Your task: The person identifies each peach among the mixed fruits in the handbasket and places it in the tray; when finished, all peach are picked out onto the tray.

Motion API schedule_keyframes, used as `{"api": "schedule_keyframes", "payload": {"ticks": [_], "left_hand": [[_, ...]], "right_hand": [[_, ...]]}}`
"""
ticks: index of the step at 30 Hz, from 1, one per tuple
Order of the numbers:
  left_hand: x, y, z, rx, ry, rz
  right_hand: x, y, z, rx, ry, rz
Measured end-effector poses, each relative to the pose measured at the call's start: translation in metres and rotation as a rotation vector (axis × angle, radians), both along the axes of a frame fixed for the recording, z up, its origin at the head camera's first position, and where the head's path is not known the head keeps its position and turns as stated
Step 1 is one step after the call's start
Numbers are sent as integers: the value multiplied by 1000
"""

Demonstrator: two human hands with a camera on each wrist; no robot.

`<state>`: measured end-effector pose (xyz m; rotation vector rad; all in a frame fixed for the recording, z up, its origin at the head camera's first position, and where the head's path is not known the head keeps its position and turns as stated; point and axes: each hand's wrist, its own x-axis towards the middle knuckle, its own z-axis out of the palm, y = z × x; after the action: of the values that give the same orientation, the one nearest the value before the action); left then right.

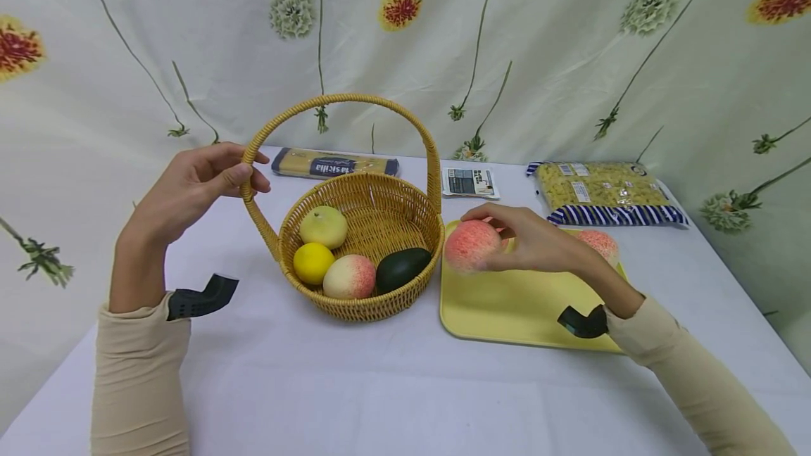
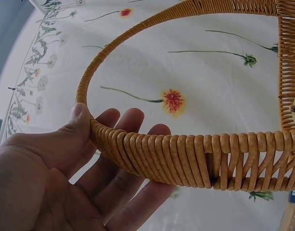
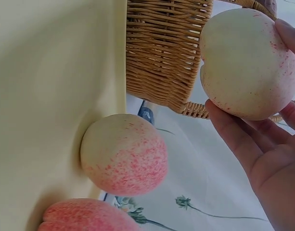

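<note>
Curling round handle (image 1: 347, 98) — left hand (image 1: 187, 187), pinching peach (image 1: 471, 248) — right hand (image 1: 529, 236)

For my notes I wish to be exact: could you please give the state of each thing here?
Left hand: holding the handle
Handle: upright
Basket: upright, partly filled
Fruit: four pieces, inside the basket
Right hand: gripping a peach
Held peach: raised off the tray
Tray: flat, two peaches on it
Pasta bag: lying flat
Long pack: lying down
Small packet: flat, seal unclear
</note>
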<state>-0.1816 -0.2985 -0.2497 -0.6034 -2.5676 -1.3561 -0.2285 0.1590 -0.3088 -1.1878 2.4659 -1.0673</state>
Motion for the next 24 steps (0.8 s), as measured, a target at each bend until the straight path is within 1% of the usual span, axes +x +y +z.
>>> {"api": "schedule_keyframes", "payload": {"ticks": [10, 19, 24], "left_hand": [[0, -1, 0, -5, 3, -3], [0, 0, 0, -10, -3, 7], [0, 0, 0, -9, 0, 3]], "right_hand": [[6, 11, -13, -28, -85, -16], [9, 18, -28, -16, -105, -31], [9, 21, -34, -31, -110, -26]]}}
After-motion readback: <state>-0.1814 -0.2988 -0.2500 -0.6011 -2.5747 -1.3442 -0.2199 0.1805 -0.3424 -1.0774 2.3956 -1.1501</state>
